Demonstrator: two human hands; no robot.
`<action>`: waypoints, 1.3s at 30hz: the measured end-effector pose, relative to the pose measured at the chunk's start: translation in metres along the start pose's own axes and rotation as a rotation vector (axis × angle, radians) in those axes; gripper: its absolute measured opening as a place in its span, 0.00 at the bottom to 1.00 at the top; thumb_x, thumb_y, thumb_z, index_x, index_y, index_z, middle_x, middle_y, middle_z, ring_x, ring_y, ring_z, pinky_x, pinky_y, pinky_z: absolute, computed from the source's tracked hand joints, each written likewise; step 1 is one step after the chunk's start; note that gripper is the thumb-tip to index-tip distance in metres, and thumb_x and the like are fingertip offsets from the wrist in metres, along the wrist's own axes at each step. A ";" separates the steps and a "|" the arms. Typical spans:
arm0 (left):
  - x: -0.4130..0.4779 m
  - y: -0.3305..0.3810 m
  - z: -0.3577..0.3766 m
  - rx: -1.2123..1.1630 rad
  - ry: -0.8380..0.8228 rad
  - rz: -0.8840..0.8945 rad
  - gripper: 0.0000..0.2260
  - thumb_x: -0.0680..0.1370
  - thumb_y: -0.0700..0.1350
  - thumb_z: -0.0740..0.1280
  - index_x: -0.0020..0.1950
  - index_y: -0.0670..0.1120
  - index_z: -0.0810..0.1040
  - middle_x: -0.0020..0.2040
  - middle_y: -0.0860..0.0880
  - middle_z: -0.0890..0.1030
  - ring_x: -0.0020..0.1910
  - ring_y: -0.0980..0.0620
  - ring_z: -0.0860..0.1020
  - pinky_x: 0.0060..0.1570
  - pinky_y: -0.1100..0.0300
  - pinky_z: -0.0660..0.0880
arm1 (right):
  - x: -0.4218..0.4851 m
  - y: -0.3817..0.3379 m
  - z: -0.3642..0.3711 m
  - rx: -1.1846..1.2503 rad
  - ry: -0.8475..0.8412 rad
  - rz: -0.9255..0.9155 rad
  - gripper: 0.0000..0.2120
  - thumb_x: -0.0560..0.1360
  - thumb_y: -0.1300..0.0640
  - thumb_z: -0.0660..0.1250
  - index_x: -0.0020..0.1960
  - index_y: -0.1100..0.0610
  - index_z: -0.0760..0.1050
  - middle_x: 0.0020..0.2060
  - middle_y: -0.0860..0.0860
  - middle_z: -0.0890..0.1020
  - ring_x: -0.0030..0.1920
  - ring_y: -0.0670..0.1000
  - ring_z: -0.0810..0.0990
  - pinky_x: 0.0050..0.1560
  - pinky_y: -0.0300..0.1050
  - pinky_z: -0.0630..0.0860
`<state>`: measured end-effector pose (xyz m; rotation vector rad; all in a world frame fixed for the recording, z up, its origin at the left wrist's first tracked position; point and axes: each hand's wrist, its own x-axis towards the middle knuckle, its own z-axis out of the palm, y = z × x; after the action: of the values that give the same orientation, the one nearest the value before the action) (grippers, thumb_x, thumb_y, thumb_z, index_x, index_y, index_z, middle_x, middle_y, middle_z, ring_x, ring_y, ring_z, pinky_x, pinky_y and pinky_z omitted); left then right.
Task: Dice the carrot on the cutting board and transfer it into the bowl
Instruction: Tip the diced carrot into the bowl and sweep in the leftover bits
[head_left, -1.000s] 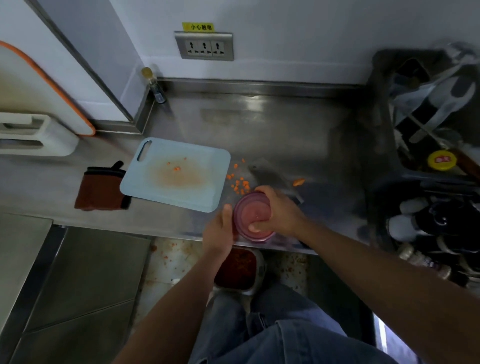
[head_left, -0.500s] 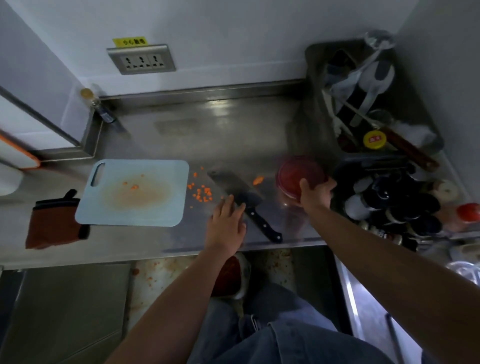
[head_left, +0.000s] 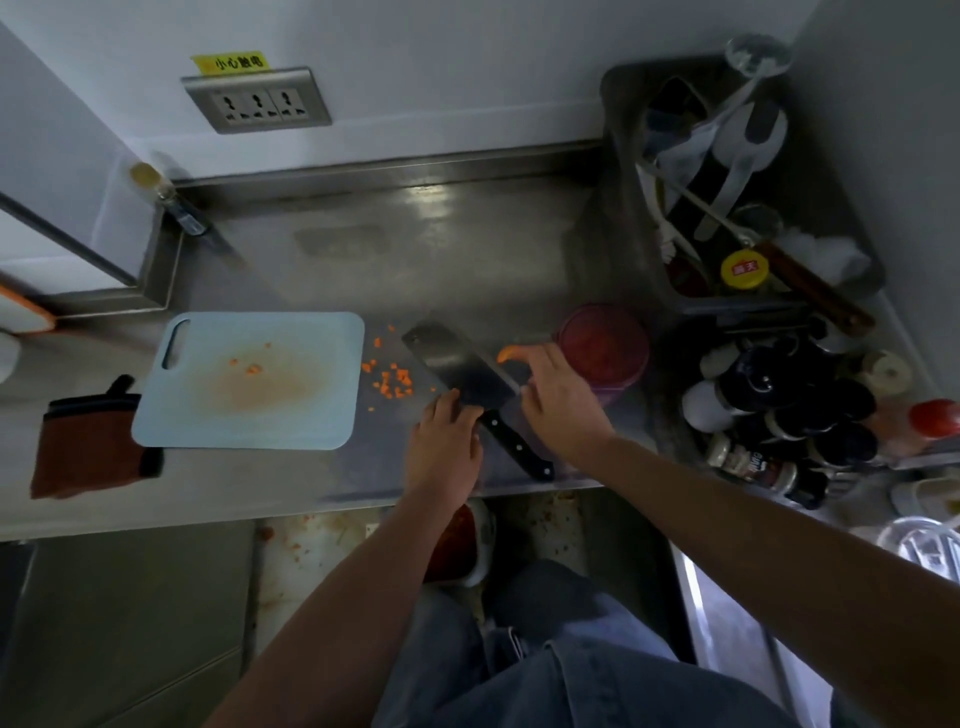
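The light blue cutting board (head_left: 249, 382) lies on the steel counter with a few orange carrot bits on it. More diced carrot (head_left: 390, 380) is scattered on the counter just right of the board. A cleaver (head_left: 462, 376) lies diagonally beside the dice, black handle toward the counter edge. The pink bowl (head_left: 605, 345) holding diced carrot stands on the counter to the right. A carrot end piece (head_left: 508, 353) lies left of the bowl. My left hand (head_left: 441, 447) rests flat by the cleaver's blade heel. My right hand (head_left: 561, 397) hovers open between cleaver and bowl, fingertips at the carrot piece.
A dish rack (head_left: 727, 182) with utensils fills the back right; dark bottles and jars (head_left: 789, 415) crowd the right side. A brown oven mitt (head_left: 88, 447) lies left of the board. A small bottle (head_left: 166, 200) stands in the back left corner. A wall socket (head_left: 257, 101) is above.
My right hand set the bowl on the counter at the right, let go, and drew back toward the carrot piece. My left hand moved onto the counter beside the cleaver.
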<state>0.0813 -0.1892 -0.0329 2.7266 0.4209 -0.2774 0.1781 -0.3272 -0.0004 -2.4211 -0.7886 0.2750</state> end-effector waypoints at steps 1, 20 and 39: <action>0.000 -0.001 -0.001 -0.005 0.016 -0.014 0.17 0.81 0.45 0.59 0.70 0.51 0.70 0.70 0.46 0.67 0.67 0.47 0.67 0.63 0.55 0.67 | 0.004 -0.003 0.002 -0.007 -0.088 0.014 0.18 0.76 0.65 0.62 0.65 0.60 0.68 0.62 0.58 0.71 0.58 0.59 0.75 0.54 0.51 0.73; 0.015 -0.011 -0.006 -0.266 0.163 -0.071 0.11 0.76 0.39 0.64 0.58 0.43 0.75 0.57 0.42 0.74 0.57 0.42 0.72 0.53 0.50 0.71 | -0.012 -0.001 0.010 0.104 -0.135 0.263 0.13 0.77 0.57 0.64 0.57 0.62 0.67 0.44 0.61 0.80 0.47 0.65 0.79 0.41 0.50 0.69; 0.000 -0.035 -0.005 -0.064 0.050 -0.140 0.19 0.78 0.44 0.62 0.70 0.45 0.71 0.71 0.44 0.67 0.69 0.43 0.65 0.67 0.52 0.64 | -0.014 -0.020 0.039 0.108 -0.188 0.253 0.15 0.81 0.52 0.59 0.63 0.59 0.64 0.49 0.60 0.82 0.50 0.64 0.80 0.46 0.54 0.75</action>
<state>0.0711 -0.1560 -0.0396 2.6502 0.6258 -0.2292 0.1436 -0.3042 -0.0203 -2.4151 -0.5284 0.6349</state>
